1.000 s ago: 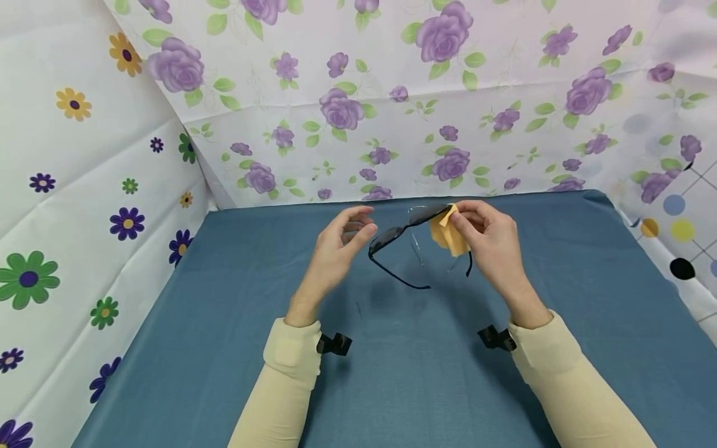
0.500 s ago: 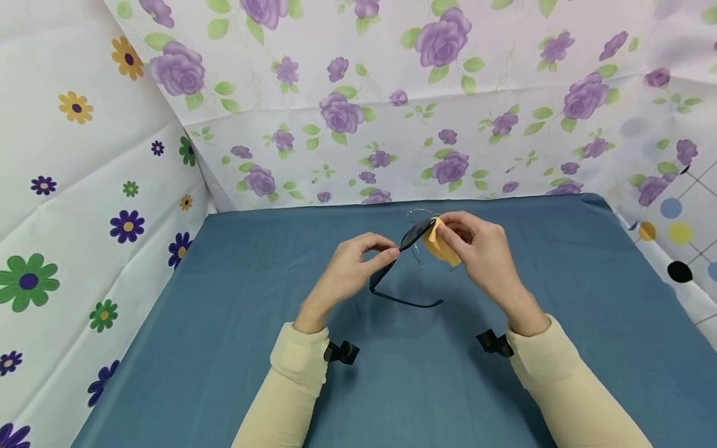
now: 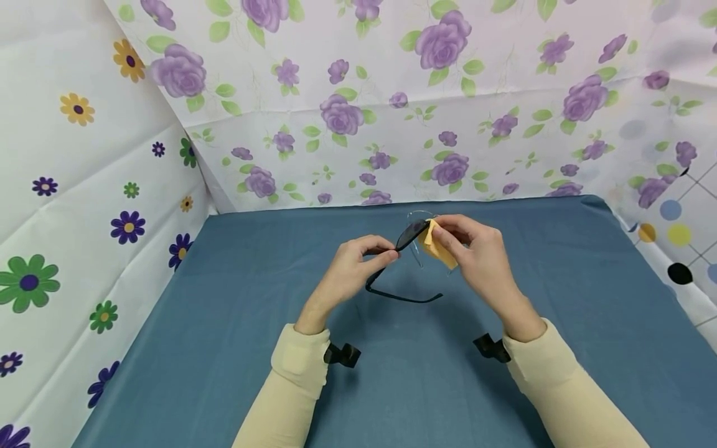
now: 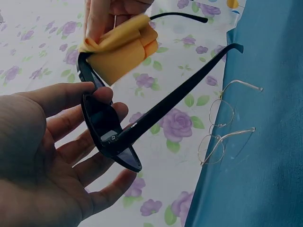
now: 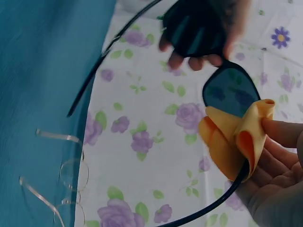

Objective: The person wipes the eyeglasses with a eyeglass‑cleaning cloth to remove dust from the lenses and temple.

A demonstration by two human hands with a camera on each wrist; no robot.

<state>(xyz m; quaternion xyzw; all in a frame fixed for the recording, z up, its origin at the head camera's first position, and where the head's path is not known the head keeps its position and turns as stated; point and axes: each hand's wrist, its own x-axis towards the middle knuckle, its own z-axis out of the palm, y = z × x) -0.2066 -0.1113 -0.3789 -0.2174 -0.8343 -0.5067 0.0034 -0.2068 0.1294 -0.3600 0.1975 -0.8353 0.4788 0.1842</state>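
A pair of black sunglasses (image 4: 156, 111) is held above the table between both hands, its temples unfolded. My left hand (image 3: 354, 264) pinches the frame near the nose bridge between thumb and finger, the other fingers spread behind the lens. At the opposite end of the frame, my right hand (image 3: 476, 252) grips a folded yellow cloth (image 5: 232, 142) wrapped round the outer edge of the lens. The cloth hides that hinge. In the right wrist view the nearer dark lens (image 5: 232, 87) shows partly above the cloth.
Thin wire-framed eyeglasses (image 4: 218, 127) lie on the blue tablecloth (image 3: 269, 267) near its far edge, behind the sunglasses. White floral sheets (image 3: 358, 155) hang at the back and left side.
My left hand has moved right and taken hold of the sunglasses at the bridge. The sunglasses have tilted more steeply, and the right hand has shifted slightly left and down with the cloth.
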